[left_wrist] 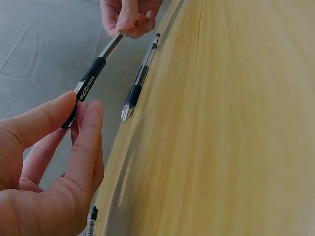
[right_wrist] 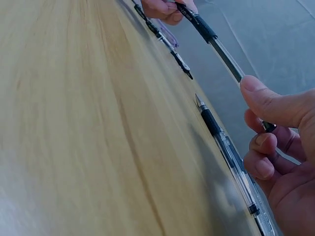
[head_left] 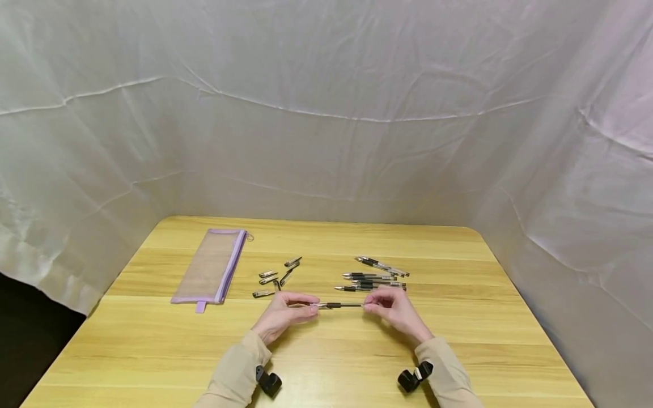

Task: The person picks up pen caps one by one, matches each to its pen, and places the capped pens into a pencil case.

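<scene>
A clear-barrelled pen with a black grip section [head_left: 334, 305] is held level over the table between both hands. My left hand [head_left: 288, 311] pinches its left end between thumb and fingers, covering that tip. At the other end, the thumb and fingers of my right hand [head_left: 391, 309] grip the barrel; the black end pokes out beneath the thumb in the right wrist view. Lettering shows on the grip section [left_wrist: 91, 78] in the left wrist view. Beyond my right hand lie several uncapped pens [head_left: 367, 277], tips pointing left. Several loose pen caps [head_left: 267, 274] are scattered beyond my left hand.
A purple-edged mesh zip pouch [head_left: 206, 266] lies flat at the left of the wooden table [head_left: 326, 357]. Pale fabric [head_left: 326, 153] hangs behind the table and along both sides. Black wrist cameras [head_left: 268, 382] are strapped over beige sleeves.
</scene>
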Motion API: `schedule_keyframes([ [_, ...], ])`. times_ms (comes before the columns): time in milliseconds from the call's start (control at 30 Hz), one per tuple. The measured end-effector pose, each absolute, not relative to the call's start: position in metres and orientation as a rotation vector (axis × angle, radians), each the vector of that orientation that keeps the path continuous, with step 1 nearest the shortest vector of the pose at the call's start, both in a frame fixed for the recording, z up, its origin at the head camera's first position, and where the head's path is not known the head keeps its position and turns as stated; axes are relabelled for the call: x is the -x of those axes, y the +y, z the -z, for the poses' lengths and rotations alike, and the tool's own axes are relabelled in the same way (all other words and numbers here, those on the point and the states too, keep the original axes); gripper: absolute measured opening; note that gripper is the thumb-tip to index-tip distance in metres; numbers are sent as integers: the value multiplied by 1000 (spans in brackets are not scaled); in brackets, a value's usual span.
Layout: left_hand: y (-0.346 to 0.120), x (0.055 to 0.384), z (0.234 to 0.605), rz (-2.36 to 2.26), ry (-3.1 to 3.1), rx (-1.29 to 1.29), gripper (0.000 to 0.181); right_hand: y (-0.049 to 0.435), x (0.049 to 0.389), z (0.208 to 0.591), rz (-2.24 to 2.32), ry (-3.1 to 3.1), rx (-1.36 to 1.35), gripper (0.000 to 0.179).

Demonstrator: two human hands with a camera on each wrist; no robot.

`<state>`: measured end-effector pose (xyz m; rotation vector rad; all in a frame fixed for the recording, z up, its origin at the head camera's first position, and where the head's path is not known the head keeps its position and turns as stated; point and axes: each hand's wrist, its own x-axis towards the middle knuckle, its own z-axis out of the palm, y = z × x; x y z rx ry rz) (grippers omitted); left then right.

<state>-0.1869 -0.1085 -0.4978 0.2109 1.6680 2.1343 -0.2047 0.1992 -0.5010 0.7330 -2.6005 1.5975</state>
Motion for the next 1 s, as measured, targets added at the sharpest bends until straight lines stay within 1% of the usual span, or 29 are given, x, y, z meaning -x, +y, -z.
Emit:
schedule_keyframes([
  [267, -107, 186, 501, -2146, 1692, -174, 39, 197, 204, 506, -1688, -2504, -780, 12],
  [500, -106, 184, 505, -2124, 1740, -157, 36, 191, 202, 508, -1679, -2526, -696, 10],
  [1000, -103, 184, 502, -2080, 1848, -107, 32, 188, 202, 507, -1674, -2593, -639, 10],
])
